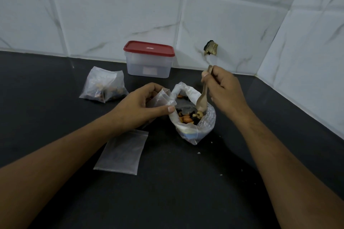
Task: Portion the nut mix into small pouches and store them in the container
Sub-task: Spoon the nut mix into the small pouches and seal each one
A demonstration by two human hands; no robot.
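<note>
The left hand (137, 106) curls around a small clear pouch (163, 97), thumb along its front and fingers behind, holding its mouth up just beside the large plastic bag (193, 133). That bag stands open on the dark countertop (167, 191) with its rim rolled down, and the nut mix (187, 117) of pale, orange and dark pieces sits inside it. The right hand (226, 87) pinches the upper handle of a wooden spoon (202, 101) between thumb and curled fingers; the spoon points steeply down and its bowl rests in the mix. Behind the hands, against the white tiled wall (111, 15), stands the translucent container (149, 68) with its red lid (149, 48) on. To the left of it, 2 filled pouches (104, 87) lie touching each other on the counter. 1 empty pouch (122, 152) lies flat near the left forearm. A few crumbs (198, 153) are scattered near the large bag.
</note>
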